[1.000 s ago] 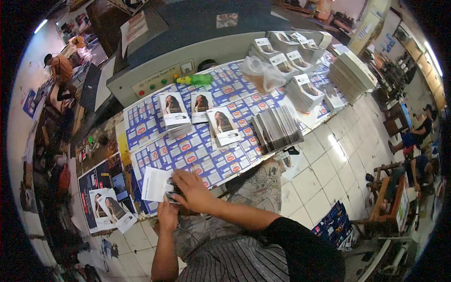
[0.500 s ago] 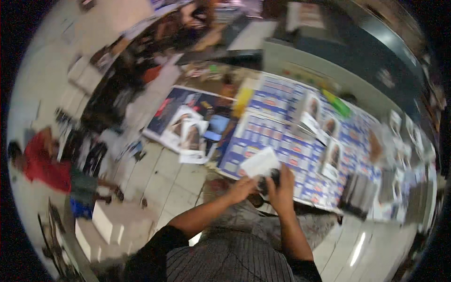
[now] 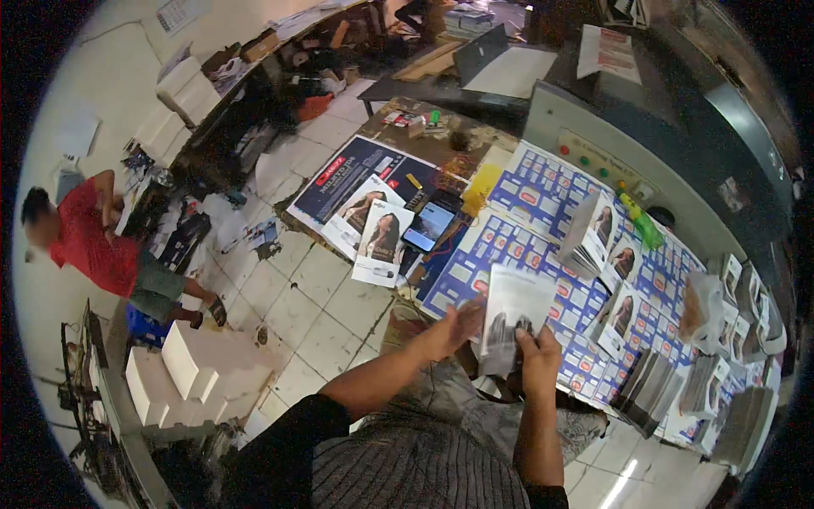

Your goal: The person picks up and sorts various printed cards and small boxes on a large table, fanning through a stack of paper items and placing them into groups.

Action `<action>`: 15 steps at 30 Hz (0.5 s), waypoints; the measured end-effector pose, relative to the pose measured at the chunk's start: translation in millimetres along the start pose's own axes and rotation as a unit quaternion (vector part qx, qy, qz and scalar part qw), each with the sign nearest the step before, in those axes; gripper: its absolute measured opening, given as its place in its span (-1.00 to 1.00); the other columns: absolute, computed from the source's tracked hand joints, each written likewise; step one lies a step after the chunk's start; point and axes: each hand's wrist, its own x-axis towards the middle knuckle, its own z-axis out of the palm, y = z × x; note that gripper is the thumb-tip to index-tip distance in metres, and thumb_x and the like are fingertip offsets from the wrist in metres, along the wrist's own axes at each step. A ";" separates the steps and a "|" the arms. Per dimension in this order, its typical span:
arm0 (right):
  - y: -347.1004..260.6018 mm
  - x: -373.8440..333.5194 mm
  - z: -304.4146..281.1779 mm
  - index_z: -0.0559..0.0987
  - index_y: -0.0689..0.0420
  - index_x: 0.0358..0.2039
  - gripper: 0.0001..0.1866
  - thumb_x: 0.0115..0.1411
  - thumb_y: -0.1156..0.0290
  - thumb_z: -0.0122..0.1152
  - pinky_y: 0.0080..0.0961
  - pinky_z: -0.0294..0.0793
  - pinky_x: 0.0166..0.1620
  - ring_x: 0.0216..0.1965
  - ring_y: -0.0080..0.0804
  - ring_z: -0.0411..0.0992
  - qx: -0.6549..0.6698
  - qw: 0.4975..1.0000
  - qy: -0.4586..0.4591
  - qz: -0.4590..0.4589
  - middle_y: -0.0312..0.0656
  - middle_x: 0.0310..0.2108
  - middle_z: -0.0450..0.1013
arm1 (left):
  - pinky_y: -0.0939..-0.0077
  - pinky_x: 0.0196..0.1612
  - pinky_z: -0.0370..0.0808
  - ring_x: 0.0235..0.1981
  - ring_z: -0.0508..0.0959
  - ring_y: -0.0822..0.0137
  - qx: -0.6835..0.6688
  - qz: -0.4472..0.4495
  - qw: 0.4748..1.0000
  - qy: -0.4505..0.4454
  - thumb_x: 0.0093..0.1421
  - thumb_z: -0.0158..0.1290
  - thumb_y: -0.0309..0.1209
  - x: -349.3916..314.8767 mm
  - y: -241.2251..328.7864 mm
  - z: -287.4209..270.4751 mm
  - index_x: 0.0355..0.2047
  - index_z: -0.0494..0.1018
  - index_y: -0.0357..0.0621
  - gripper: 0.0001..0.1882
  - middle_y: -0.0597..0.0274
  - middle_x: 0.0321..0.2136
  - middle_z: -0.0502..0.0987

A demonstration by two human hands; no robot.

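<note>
Held upright in front of me is a blurred white printed booklet (image 3: 515, 299) with grey pictures near its lower end; whether it is one piece or a small stack I cannot tell. My right hand (image 3: 540, 349) grips its lower right edge, thumb on the front. Beside its left edge, my left hand (image 3: 451, 332) is flat with fingers stretched out. Beyond them, a stack of booklets (image 3: 587, 237) showing a long-haired person stands on the blue printed sheet (image 3: 500, 233). Two single booklets, a nearer one (image 3: 616, 322) and a farther one (image 3: 624, 260), lie beside that stack.
Left on the table are two more booklets (image 3: 383, 242) and a phone (image 3: 431, 222). Several stacks (image 3: 649, 382) crowd the right end near a plastic bag (image 3: 702, 305). A grey machine panel (image 3: 585, 140) backs the table. A person in red (image 3: 97, 229) sits at far left, near white blocks (image 3: 195, 365).
The booklet has gone from tilted low between both hands to upright in my right hand. My left hand has opened away from it. The whole view has shifted.
</note>
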 end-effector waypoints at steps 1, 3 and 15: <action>-0.8 2.4 -0.8 0.59 0.26 -0.16 -0.82 0.23 0.55 0.19 -0.60 0.39 -0.21 -0.27 -0.62 0.39 -0.002 1.000 0.007 0.002 -0.35 -0.29 0.52 | 0.24 0.35 0.09 0.32 0.18 0.29 0.059 -0.004 0.998 -0.001 0.22 -0.07 0.29 3.1 2.3 -9.0 0.44 -0.10 -0.05 -0.01 0.20 0.30 0.23; 4.0 7.5 -2.8 0.59 0.27 -0.19 -0.84 0.24 0.51 0.18 -0.58 0.37 -0.23 -0.32 -0.60 0.39 0.132 0.990 -0.039 0.025 -0.35 -0.31 0.53 | 0.30 0.25 0.26 0.21 0.32 0.31 0.050 -0.027 0.998 0.015 0.26 0.10 0.07 8.4 15.9 11.3 0.40 0.05 -0.06 -0.15 0.20 0.22 0.32; 59.5 52.8 -29.1 0.52 0.21 0.01 -0.56 0.19 0.23 0.28 -0.26 0.51 -0.24 -0.30 -0.13 0.57 -0.251 0.959 0.127 -0.039 0.04 -0.26 0.58 | -0.08 0.26 0.13 0.32 0.13 0.01 0.905 0.040 0.423 -0.013 0.18 0.13 -0.38 53.4 7.2 -17.8 0.29 0.29 0.17 -0.37 0.03 0.29 0.20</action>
